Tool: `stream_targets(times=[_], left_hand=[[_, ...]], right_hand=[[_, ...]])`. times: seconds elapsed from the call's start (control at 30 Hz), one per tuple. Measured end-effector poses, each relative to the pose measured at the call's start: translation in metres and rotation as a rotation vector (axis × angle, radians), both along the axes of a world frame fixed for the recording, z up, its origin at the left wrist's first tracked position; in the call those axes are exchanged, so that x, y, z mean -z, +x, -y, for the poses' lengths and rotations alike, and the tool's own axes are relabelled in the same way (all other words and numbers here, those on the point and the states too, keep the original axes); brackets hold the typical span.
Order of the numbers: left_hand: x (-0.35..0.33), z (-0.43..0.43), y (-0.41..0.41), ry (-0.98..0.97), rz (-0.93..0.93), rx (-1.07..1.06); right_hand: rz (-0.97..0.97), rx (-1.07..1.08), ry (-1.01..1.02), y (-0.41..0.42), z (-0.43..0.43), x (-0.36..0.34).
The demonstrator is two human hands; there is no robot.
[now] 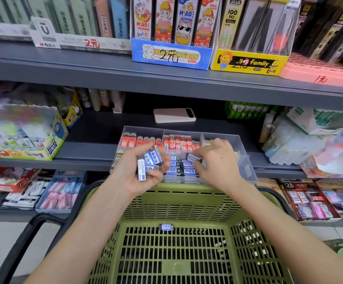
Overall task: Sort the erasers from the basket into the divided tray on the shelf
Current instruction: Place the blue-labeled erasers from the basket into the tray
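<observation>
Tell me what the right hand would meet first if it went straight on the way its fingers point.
Likely the blue-and-white erasers lying in the front compartment of the divided tray, just beneath the eraser that the right hand pinches. Depth is unclear: the eraser bundle in the left hand lies close too.

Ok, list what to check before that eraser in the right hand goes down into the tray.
1. Right hand pinches one blue eraser: ok.
2. That eraser is over the tray, above the matching blue erasers: ok.
3. Free room in that compartment: cannot tell, the hands cover part of it.
4. Left hand has fingers curled round its bundle of erasers: ok.
5. Basket emptied: not ok, a loose eraser lies on its floor.
</observation>
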State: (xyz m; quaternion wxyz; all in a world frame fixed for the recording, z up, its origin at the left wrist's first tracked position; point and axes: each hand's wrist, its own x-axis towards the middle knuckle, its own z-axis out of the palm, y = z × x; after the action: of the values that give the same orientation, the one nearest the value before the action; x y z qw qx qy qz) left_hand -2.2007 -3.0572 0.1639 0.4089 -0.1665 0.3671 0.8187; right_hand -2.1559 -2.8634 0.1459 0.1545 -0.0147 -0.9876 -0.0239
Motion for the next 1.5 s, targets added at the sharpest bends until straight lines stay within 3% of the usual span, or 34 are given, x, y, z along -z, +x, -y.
stream_targets(times=[0.27,0.6,0.97,1.03,1.13,1.27,1.37,1.43,1.5], left_hand=[[0.0,0.001,-0.001,-0.007,0.005,0.003],[0.001,-0.001,-0.003,-0.003,0.018,0.002],[0.001,-0.002,0.001,-0.009,-0.039,0.058],[-0.001,-0.002,0.001,-0.009,-0.085,0.107],[-0.003,-0.006,0.004,-0.007,-0.116,0.167],[-0.007,-0.013,0.008,-0.015,-0.136,0.228],[-0.007,-0.015,0.007,-0.023,-0.129,0.239],[-0.005,-0.014,0.004,-0.043,-0.13,0.232],[-0.001,-0.011,0.002,-0.047,-0.125,0.206]], right_hand=[[0.066,0.075,-0.467,-0.018,-0.015,-0.008],[-0.037,0.213,-0.458,-0.02,-0.004,0.014],[-0.144,0.184,-0.152,-0.012,0.004,0.007],[-0.204,0.097,-0.342,-0.005,0.016,-0.005],[-0.019,-0.072,-0.693,0.0,0.034,-0.023],[0.175,-0.194,-0.858,0.0,0.038,-0.039],[0.216,-0.174,-1.254,0.002,0.027,-0.051],[0.136,-0.077,-1.163,-0.002,0.006,-0.052],[0.139,0.015,-0.901,-0.005,-0.014,-0.049]])
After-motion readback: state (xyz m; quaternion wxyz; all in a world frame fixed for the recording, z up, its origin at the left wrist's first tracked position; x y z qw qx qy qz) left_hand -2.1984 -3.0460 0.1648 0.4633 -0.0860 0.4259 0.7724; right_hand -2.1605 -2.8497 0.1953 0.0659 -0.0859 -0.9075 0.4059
